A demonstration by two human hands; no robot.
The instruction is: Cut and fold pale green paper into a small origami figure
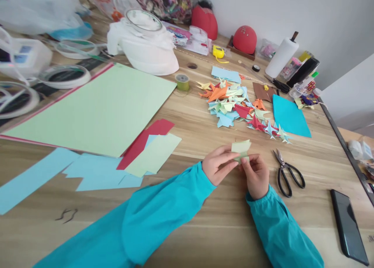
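Note:
Between my two hands is a small piece of pale green paper [240, 147], creased, its upper part standing up above my fingers. My left hand [219, 163] pinches it from the left, fingers closed along its edge. From the right, my right hand [256, 176] grips its lower corner between thumb and bent fingers. Part of the paper is hidden behind the fingertips. Just beyond lies a heap of folded paper shapes [228, 100] in orange, red, light blue and pale green. Black-handled scissors [284, 170] rest to the right of my right hand.
Large pale green sheets [102, 108] cover the left of the table [187, 229]. Cut strips of light blue paper [99, 170] and red paper [143, 143] lie nearer. A turquoise sheet [292, 116], a phone [349, 225] and a thread spool [182, 82] also lie about.

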